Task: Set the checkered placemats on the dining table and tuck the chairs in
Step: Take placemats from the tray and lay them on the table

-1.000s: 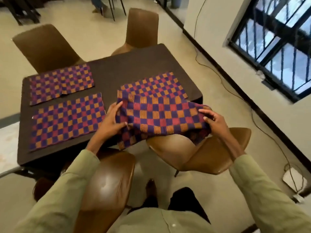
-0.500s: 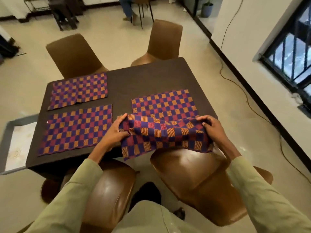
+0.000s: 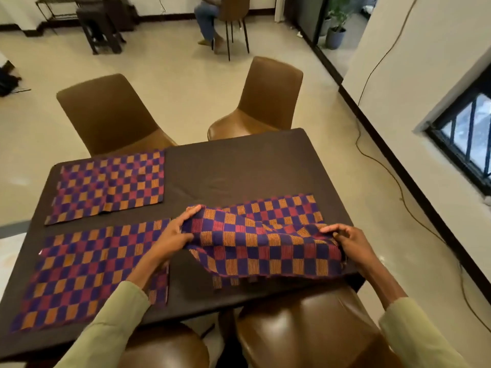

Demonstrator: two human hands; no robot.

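Note:
A dark dining table [image 3: 239,171] carries checkered purple, orange and red placemats. One lies at the far left [image 3: 109,187], one at the near left [image 3: 87,272], one at the right [image 3: 287,211], partly covered. Above that right mat I hold a rumpled placemat [image 3: 260,251]: my left hand [image 3: 175,235] grips its left edge and my right hand [image 3: 348,240] grips its right edge. Its near edge sags over the table's front. Two brown chairs stand close under me, left [image 3: 162,349] and right [image 3: 313,328]. Two more stand beyond the table, far left [image 3: 106,115] and far right [image 3: 271,96].
A white wall [image 3: 425,88] with a barred window [image 3: 467,139] runs along the right, and a cable [image 3: 393,181] trails on the floor beside it. A seated person [image 3: 210,19] and dark furniture [image 3: 101,25] are at the back of the room.
The held placemat has travelled forward from over the near right chair onto the table, above the right mat. Both hands went with it and I have stepped closer to the table.

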